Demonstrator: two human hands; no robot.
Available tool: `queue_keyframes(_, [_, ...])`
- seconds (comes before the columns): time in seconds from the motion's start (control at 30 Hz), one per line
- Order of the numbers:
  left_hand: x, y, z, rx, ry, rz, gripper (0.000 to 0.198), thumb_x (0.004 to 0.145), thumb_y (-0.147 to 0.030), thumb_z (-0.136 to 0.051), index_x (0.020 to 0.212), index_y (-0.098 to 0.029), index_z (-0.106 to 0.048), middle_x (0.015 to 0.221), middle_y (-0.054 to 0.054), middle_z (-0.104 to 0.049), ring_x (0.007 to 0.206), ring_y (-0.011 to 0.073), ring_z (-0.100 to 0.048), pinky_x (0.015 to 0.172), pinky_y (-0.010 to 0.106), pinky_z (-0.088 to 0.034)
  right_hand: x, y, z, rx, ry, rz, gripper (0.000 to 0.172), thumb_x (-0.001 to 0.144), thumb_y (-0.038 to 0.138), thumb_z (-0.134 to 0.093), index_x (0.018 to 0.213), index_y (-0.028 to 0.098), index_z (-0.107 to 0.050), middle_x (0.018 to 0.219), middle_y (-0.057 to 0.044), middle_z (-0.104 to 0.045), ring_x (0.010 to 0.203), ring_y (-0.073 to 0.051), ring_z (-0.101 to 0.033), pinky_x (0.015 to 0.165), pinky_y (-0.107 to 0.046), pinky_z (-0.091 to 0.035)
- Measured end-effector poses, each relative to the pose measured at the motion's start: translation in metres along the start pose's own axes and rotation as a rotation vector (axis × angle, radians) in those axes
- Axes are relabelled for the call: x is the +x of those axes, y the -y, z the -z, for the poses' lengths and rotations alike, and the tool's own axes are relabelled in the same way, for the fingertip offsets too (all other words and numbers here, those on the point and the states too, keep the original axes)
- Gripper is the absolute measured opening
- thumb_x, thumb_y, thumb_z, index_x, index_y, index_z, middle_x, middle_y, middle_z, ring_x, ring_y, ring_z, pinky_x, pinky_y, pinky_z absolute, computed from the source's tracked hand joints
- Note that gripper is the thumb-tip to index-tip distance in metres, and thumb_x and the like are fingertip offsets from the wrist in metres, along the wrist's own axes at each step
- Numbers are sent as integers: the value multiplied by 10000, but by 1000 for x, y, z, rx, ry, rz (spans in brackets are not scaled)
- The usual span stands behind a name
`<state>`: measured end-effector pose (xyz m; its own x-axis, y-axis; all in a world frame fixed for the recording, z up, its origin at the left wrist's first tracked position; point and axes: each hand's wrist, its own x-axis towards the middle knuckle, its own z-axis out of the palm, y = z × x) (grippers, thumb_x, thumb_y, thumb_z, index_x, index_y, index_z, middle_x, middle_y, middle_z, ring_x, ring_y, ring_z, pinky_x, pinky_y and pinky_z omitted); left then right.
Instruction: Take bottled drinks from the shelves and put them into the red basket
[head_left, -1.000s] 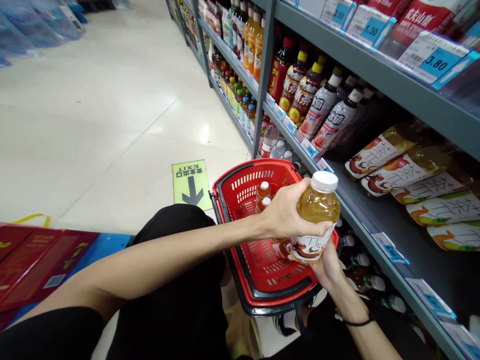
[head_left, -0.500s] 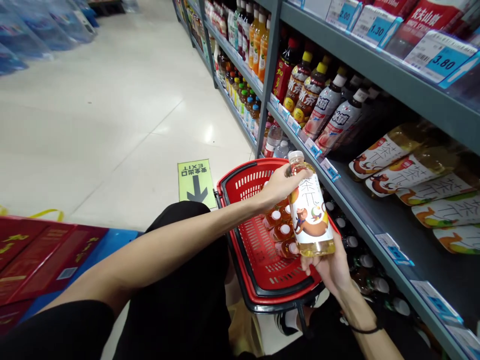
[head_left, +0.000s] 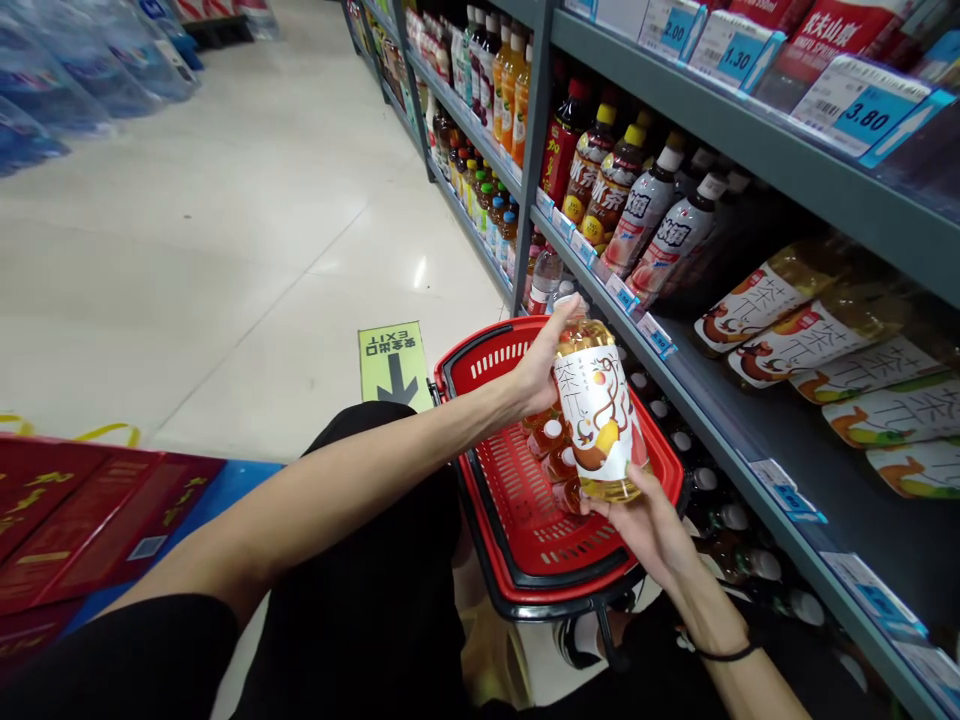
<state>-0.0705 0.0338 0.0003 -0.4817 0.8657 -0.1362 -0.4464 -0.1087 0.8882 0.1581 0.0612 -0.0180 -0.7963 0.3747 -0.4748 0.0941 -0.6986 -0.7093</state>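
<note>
I hold a tea bottle [head_left: 600,410] with amber liquid and a white illustrated label between both hands, above a red shopping basket [head_left: 517,570]. My left hand [head_left: 540,360] is closed around its neck and cap end. My right hand [head_left: 649,530] cups its base from below. The bottle is tilted, cap pointing away from me. Several smaller white-capped bottles [head_left: 555,445] lie inside the basket under it.
A grey shelf unit [head_left: 720,400] runs along the right, with matching tea bottles [head_left: 795,335] lying on their sides, upright drinks [head_left: 637,215] further along and price tags [head_left: 855,105]. My dark-clothed knee [head_left: 375,560] is in front. Red boxes [head_left: 67,520] sit left; a green exit floor sticker [head_left: 390,360] lies ahead.
The bottle went from upright with its cap toward me to tilted with the cap pointing away. My left hand slid from the body to the neck; my right stayed under the base.
</note>
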Motion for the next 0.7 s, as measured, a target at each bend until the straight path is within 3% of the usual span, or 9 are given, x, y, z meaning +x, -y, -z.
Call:
queue_keyframes(0.13, [-4, -10, -4, -248, 120, 126, 562, 790, -698, -672, 1013, -182, -696, 1102, 137, -788, 1056, 298, -733, 981, 493, -569, -1, -16, 8, -154, -10, 2, 670, 724, 415, -928, 1294, 166, -680, 1259, -150, -755, 1062, -316, -746, 986, -516, -587])
queue_keyframes(0.23, [-10, -23, -8, -218, 222, 123, 440, 794, -618, -706, 905, -193, -682, 1110, 125, -796, 1071, 276, -736, 1035, 471, -542, -2, -27, 15, -307, -42, 61, 763, 689, 397, -957, 1331, 197, -596, 1257, -148, -749, 1073, -332, -747, 973, -526, -589])
queue_keyframes(0.37, [-14, -32, -10, -140, 272, 116, 343, 808, -538, -692, 858, -199, -679, 1129, 107, -802, 1092, 250, -729, 1068, 441, -523, 1, -34, 20, -481, -155, 166, 710, 670, 367, -970, 1208, 228, -527, 1195, -120, -761, 1025, -300, -754, 951, -469, -587])
queue_keyframes(0.57, [-14, -30, -5, -177, 289, 63, 274, 793, -457, -692, 823, -185, -705, 960, 90, -805, 990, 237, -744, 1039, 441, -544, -1, -32, 8, -619, -316, 315, 687, 632, 405, -974, 1123, 251, -519, 1111, -91, -768, 981, -276, -745, 897, -406, -583])
queue_keyframes(0.7, [-14, -28, -1, -202, 320, 37, 274, 813, -453, -699, 846, -183, -730, 1005, 100, -809, 939, 238, -753, 1012, 440, -557, 0, -30, 7, -671, -300, 323, 691, 617, 364, -984, 1129, 258, -531, 1112, -82, -768, 993, -273, -744, 903, -394, -580])
